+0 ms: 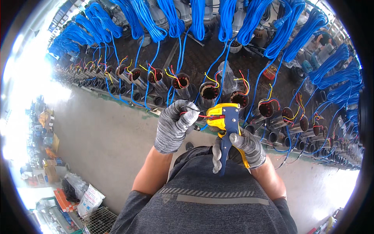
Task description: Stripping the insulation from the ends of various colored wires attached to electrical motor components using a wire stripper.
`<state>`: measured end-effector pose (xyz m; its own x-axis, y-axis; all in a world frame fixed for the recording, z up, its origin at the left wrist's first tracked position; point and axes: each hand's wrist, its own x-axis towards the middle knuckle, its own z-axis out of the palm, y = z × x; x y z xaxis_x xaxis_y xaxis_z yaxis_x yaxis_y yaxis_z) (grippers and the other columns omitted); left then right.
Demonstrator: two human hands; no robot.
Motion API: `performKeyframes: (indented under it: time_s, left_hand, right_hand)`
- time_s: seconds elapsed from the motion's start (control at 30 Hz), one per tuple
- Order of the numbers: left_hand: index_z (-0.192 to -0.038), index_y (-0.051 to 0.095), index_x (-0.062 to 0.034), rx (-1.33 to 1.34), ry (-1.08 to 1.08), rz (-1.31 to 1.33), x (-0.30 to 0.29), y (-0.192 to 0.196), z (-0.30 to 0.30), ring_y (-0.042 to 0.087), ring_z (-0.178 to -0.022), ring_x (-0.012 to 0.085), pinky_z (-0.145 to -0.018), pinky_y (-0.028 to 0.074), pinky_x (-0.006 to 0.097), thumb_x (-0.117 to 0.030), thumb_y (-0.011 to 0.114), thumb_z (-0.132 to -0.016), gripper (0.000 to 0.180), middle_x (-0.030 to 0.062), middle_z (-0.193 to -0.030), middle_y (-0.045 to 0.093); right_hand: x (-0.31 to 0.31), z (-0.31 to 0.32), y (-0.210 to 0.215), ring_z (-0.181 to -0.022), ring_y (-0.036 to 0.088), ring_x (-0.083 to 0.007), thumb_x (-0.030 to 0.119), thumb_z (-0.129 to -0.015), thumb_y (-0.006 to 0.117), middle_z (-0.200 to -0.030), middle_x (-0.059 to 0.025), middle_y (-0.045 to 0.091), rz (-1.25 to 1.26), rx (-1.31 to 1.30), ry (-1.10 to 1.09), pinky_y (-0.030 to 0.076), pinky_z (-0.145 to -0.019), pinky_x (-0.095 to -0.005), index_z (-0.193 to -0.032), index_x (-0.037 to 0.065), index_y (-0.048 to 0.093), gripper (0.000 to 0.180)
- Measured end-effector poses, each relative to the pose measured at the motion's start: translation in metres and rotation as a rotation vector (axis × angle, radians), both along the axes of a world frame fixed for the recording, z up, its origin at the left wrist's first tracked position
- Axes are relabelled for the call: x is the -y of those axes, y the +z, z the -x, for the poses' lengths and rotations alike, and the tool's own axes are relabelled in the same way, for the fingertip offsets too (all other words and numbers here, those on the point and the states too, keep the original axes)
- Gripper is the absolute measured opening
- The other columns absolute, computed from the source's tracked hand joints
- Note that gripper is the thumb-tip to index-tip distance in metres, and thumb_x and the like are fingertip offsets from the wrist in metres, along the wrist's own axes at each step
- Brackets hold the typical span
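Note:
Both my hands wear grey striped work gloves. My right hand (pixel 245 146) grips the handles of a wire stripper (pixel 230 121) with a blue body and yellow jaws. A red wire (pixel 200 115) is pinched between the thumb and fingers of my left hand (pixel 178 124), and its far end reaches the stripper's jaws. Also at the left fingers is a dark cable (pixel 191 109). Just beyond the tool stand open metal tubes; the nearest are one tube (pixel 209 93) behind my left fingers and another tube (pixel 238 99) behind the stripper, with coloured wires at their rims.
A long row of similar metal tubes curves along the bench edge (pixel 150 111). Bundles of blue cable (pixel 196 23) hang above it, with strands running down to the tubes. On the floor at lower left lie a white sack (pixel 91 199), orange boxes (pixel 64 199) and a wire basket (pixel 100 221).

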<state>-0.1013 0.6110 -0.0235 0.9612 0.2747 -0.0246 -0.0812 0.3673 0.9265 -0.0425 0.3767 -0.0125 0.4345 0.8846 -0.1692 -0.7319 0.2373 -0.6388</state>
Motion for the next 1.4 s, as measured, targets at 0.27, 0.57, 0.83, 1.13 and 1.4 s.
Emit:
performKeyframes:
  time_s: [0.27, 0.57, 0.83, 1.13, 1.4]
  left_hand:
    - [-0.105, 0.072, -0.0079, 0.018, 0.028, -0.059, 0.003, -0.004, -0.002, 0.059, -0.076, 0.0042, -0.067, 0.05, 0.023, -0.016, 0.079, -0.095, 0.015, -0.0015, -0.093, 0.071]
    - [-0.107, 0.072, -0.0056, -0.005, -0.03, 0.203, 0.001, -0.01, -0.003, 0.067, -0.09, 0.0091, -0.082, 0.055, 0.026, -0.016, 0.08, -0.094, 0.018, 0.0011, -0.098, 0.072]
    - [-0.107, 0.071, -0.0046, 0.023, -0.013, 0.1, 0.004, -0.012, -0.005, 0.067, -0.092, 0.0091, -0.085, 0.055, 0.026, -0.017, 0.079, -0.095, 0.019, 0.0012, -0.099, 0.072]
    - [-0.107, 0.071, -0.0035, 0.029, 0.005, 0.124, 0.01, -0.011, -0.005, 0.067, -0.089, 0.0095, -0.08, 0.059, 0.028, -0.015, 0.079, -0.095, 0.019, 0.0019, -0.098, 0.071]
    - [-0.11, 0.07, -0.0031, 0.024, -0.045, 0.093, 0.006, -0.015, -0.003, 0.068, -0.091, 0.0103, -0.082, 0.058, 0.027, -0.016, 0.079, -0.096, 0.021, 0.0023, -0.099, 0.072]
  right_hand:
    - [0.003, -0.004, 0.001, -0.055, 0.067, -0.0318, 0.052, -0.093, 0.074, -0.077, -0.0188, 0.067, 0.052, -0.026, -0.031, 0.058, -0.05, -0.0432, -0.141, -0.004, 0.049, 0.078]
    - [-0.005, 0.004, -0.005, -0.082, 0.074, -0.0361, 0.057, -0.093, 0.072, -0.098, -0.0222, 0.072, -0.027, 0.021, -0.086, 0.062, -0.075, -0.0499, -0.149, -0.001, 0.045, 0.085]
    - [-0.005, 0.0, -0.009, -0.079, 0.073, -0.0421, 0.054, -0.092, 0.073, -0.092, -0.0265, 0.07, -0.034, -0.002, 0.001, 0.061, -0.072, -0.0555, -0.148, -0.002, 0.045, 0.084]
    - [-0.004, 0.001, -0.006, -0.072, 0.072, -0.0415, 0.053, -0.092, 0.074, -0.087, -0.0274, 0.069, -0.003, 0.021, 0.001, 0.063, -0.065, -0.052, -0.145, -0.005, 0.048, 0.083]
    - [-0.001, -0.001, -0.009, -0.069, 0.071, -0.0282, 0.058, -0.095, 0.07, -0.085, -0.0177, 0.07, 0.019, -0.019, -0.001, 0.06, -0.065, -0.0413, -0.139, 0.002, 0.052, 0.074]
